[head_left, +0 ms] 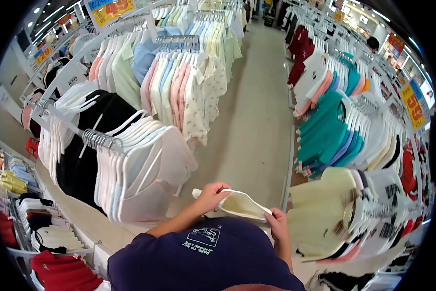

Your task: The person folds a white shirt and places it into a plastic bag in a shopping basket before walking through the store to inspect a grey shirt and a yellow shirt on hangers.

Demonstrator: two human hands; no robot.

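In front of my chest I hold a cream-white garment (242, 205) with both hands. Its upper edge is stretched into a narrow opening, and the inside looks pale yellow. My left hand (212, 196) pinches one end of that edge between thumb and fingers. A rounded white tip (196, 193) sticks out beyond this hand; it may be a hanger end, but I cannot tell. With closed fingers, my right hand (277, 222) grips the other end of the edge. The garment's lower part is hidden behind my dark blue shirt (179, 257).
To my left stands a rack rail (65, 119) with pale tops (155, 194) on white hangers. On the right hang yellow shirts (310, 203) and teal shirts (324, 131). An aisle floor (257, 97) runs ahead between racks. Folded red clothes (63, 271) lie at lower left.
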